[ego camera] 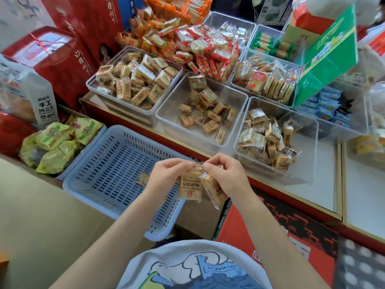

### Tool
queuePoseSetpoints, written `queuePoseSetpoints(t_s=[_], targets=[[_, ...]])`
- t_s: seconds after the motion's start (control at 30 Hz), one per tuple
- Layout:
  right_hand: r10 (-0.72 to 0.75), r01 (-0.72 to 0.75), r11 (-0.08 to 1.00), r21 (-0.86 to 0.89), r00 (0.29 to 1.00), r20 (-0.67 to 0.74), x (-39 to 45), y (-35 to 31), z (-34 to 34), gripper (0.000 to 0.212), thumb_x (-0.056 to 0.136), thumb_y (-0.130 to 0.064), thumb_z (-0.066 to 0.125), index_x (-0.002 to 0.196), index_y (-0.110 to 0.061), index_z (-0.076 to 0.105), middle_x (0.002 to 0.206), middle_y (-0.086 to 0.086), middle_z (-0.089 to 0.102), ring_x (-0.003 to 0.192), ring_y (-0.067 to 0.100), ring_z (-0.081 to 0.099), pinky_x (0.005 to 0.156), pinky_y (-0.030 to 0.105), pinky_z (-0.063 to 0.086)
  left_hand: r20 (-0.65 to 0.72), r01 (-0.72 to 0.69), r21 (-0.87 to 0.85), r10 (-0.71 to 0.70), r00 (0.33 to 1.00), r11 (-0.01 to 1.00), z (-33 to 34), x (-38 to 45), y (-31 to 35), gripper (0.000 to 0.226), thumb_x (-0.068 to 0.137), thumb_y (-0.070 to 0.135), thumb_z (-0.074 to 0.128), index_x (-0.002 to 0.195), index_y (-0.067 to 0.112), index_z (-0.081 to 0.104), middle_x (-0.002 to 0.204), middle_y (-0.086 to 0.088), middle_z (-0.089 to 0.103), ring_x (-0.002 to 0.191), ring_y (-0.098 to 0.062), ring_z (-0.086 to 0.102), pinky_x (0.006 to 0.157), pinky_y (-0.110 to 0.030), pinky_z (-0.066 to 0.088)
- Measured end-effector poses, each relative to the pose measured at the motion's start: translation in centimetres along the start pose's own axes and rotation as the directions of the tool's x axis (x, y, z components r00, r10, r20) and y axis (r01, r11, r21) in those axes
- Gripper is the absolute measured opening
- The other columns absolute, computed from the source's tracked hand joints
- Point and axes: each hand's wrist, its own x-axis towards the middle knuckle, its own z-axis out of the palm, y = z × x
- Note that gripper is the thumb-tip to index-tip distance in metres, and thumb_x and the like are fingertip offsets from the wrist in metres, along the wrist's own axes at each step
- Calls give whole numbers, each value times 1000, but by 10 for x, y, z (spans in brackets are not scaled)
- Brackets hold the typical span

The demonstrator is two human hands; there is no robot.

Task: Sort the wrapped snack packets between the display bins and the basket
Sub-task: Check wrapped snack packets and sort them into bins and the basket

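A small shop selling snacks: clear display bins (200, 113) heaped with wrapped snack packets (133, 84) crowd a red-edged counter (325, 192), with red gift cartons (62, 59) stacked behind and a blue plastic basket (108, 163) beside it.

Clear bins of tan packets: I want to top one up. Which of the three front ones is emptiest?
The middle bin: much bare floor shows around its few packets. The left bin is heaped and the right bin about half covered.
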Motion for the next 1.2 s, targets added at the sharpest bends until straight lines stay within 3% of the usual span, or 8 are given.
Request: queuePoseSetpoints(t_s=[0.17, 0.37, 0.47, 0.57, 0.73, 0.87, 1.03, 1.2], targets=[[-4, 4, 1000, 4, 999, -38, 3, -3, -3, 10, 94, -18, 71, 84, -16, 72, 79, -6, 70, 66, 3, 66, 58, 21, 53, 68, 67, -90, -61, 996, 994, -3, 3, 3, 22, 100, 20, 61, 104, 8, 79, 100, -14, 78, 92, -23, 75, 78, -29, 60], [8, -6, 999, 39, 999, -50, 8, -6, -3, 10, 94, -16, 71, 84, -18, 75, 71, -9, 71, 63, 4, 67, 58, 22, 56, 146, 93, 3, -92, 985, 996, -10, 10, 9, 26, 103, 30, 57, 107, 15, 78, 100, -10, 79, 99, -26, 74, 85, -34, 58], [9, -7, 999, 32, 999, -47, 11, -9, -3, 12, 93, -16, 71, 83, -19, 75, 71, -11, 70, 62, 0, 66, 55, 18, 53, 236, 18, 126, -48, 971, 992, -13, 11, 14, 23, 89, 30, 75, 110, 21, 76, 100, -5, 79, 95, -20, 76, 78, -30, 61], [19, -16, 999, 46, 998, -62, 13, -8, -3, 9, 96, -23, 69, 91, -25, 77, 82, -9, 73, 69, 1, 68, 59, 18, 53, 181, -31, 207, -7, 983, 978, -11, 16, 13, 28, 83, 22, 83, 110, 21, 73, 99, -4, 78, 91, -19, 76, 72, -31, 61], [39, -37, 999, 27, 996, -86, 16, -6, -8, 24, 95, -39, 69, 118, -30, 69, 109, -10, 68, 96, 12, 67, 80, 31, 54, 1, 65, -99, -65, 998, 993, -12, 23, 8, 39, 88, 20, 77, 124, 22, 62, 117, -14, 72, 100, -26, 75, 84, -50, 62], [70, -68, 997, 27, 995, -72, 16, -7, -8, 14, 95, -38, 69, 106, -28, 70, 99, -3, 71, 90, 18, 69, 77, 34, 55, 90, 87, -326, -61, 994, 941, -12, 26, 8, 40, 96, 8, 64, 135, 11, 55, 122, -21, 70, 111, -32, 71, 89, -44, 62], [60, -60, 998, 21, 998, -25, 16, -9, -5, 10, 96, -33, 68, 102, -25, 68, 101, 0, 72, 85, 14, 66, 71, 28, 50, 161, 99, -386, -39, 986, 917, -7, 26, 9, 39, 97, -7, 53, 135, 0, 53, 127, -25, 67, 113, -36, 70, 92, -47, 60], [70, -68, 996, 65, 997, -36, 15, -9, -11, 6, 95, -29, 70, 97, -24, 71, 96, 4, 73, 82, 17, 68, 76, 35, 55, 204, 135, -557, -22, 979, 819, -8, 28, 6, 48, 81, -3, 64, 127, 6, 52, 124, -24, 69, 113, -38, 69, 92, -46, 60]])
